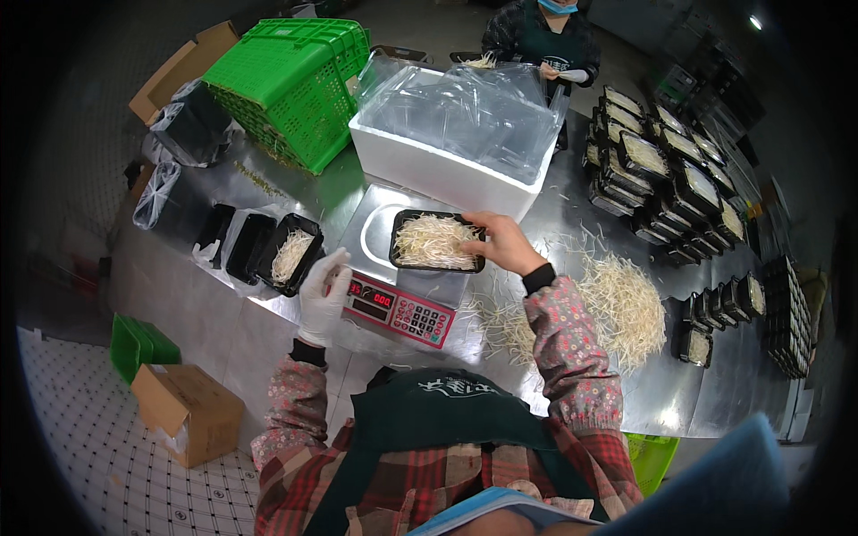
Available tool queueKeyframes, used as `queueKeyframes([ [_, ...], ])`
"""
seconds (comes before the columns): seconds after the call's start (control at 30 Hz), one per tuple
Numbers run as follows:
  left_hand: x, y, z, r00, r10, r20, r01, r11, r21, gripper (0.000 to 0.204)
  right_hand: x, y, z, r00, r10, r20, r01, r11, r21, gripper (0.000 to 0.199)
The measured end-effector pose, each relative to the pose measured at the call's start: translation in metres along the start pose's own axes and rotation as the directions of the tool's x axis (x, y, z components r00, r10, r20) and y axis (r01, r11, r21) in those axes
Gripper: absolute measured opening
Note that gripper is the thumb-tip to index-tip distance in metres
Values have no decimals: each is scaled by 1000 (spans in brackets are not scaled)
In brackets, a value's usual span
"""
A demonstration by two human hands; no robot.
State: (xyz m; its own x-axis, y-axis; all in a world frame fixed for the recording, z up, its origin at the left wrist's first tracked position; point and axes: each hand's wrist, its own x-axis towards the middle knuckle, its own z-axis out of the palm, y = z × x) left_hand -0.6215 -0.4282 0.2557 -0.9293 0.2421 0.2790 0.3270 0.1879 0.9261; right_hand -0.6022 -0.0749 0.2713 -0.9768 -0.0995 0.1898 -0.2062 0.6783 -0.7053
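Observation:
A black plastic tray [394, 249] heaped with pale bean sprouts [435, 241] is over the metal plate of a weighing scale [399, 309] with a red keypad panel. My bare right hand [502, 243] grips the tray's right end, its thumb and fingertips reaching over the rim by the sprouts. My left hand [322, 299], in a white glove, is beside the scale's panel with its fingers apart, holding nothing. Close to its left is another black tray [307, 239] with some sprouts in it. Whether the held tray rests on the plate is hard to tell.
Loose sprouts [621, 308] lie piled on the steel table at right. Filled trays [643, 154] are stacked beyond. Behind the scale stands a white foam box [429, 174] lined with clear plastic, beside a green crate [295, 98]. A co-worker [545, 49] stands across the table.

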Motion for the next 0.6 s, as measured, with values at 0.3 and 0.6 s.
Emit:
queueKeyframes([
  [0.3,84,30,20,871,316,376,-441,839,319,51,-36,18,-23,966,179,-184,-190,981,-42,59],
  [0.6,79,-34,138,725,253,641,-634,608,477,53,-15,20,24,990,84,-117,-122,921,-369,12],
])
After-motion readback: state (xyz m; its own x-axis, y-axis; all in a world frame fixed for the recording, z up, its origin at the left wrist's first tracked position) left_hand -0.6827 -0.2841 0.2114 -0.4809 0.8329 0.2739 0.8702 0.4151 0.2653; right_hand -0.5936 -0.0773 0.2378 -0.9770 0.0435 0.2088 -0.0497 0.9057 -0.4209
